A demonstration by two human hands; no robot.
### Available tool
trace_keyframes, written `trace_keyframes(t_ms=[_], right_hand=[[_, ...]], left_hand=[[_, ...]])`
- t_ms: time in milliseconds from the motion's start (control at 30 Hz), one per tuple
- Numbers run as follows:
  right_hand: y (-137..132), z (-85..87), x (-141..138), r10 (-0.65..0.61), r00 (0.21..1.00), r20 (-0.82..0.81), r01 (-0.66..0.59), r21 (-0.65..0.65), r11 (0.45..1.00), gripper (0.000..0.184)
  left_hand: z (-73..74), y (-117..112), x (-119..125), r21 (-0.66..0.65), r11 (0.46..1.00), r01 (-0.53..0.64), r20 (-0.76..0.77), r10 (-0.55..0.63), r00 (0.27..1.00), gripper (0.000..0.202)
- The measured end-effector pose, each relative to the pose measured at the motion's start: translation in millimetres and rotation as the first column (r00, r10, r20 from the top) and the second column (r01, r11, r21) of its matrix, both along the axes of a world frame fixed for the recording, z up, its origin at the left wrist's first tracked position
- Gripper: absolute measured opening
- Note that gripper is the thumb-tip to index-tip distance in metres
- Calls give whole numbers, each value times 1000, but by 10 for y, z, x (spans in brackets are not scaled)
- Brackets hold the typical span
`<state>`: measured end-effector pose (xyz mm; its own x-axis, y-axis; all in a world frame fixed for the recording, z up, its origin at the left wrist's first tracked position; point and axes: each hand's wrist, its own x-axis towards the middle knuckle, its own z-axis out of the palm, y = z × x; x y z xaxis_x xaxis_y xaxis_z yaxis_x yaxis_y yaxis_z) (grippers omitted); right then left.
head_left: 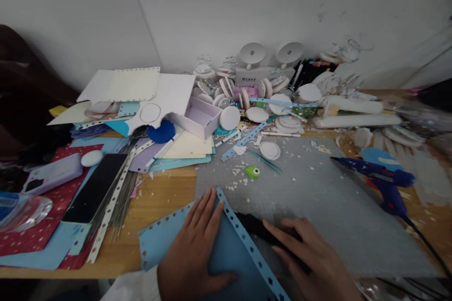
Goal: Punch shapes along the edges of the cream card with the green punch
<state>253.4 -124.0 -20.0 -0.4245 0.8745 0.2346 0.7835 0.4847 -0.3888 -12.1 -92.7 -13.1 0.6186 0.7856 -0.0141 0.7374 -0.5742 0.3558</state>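
Observation:
My left hand (196, 249) lies flat with fingers stretched out on a blue sheet of paper (226, 256) that has a punched star border along its right edge. My right hand (314, 258) rests over a black tool (256, 226) lying on the grey cutting mat (318, 193), its fingers curled round the tool's handle. The blue sheet sits at the table's near edge, partly on the mat and partly on the wooden table (165, 193).
A blue glue gun (383, 181) lies at the right with its cord trailing toward me. A small green punch (253, 171) sits mid-mat among paper scraps. White discs, a small open box (199, 117), coloured papers and a dark phone (95, 188) crowd the back and left.

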Motion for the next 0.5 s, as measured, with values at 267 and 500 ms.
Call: trace_keyframes(t_ms=[267, 500], right_hand=[[-50, -9, -27, -36, 999, -11, 37, 75, 997, 38], [-67, -36, -135, -92, 996, 11, 91, 95, 991, 37]], left_hand=[[-1, -15, 6, -19, 999, -32, 19, 33, 999, 117], [7, 23, 9, -38, 999, 32, 29, -31, 999, 111]])
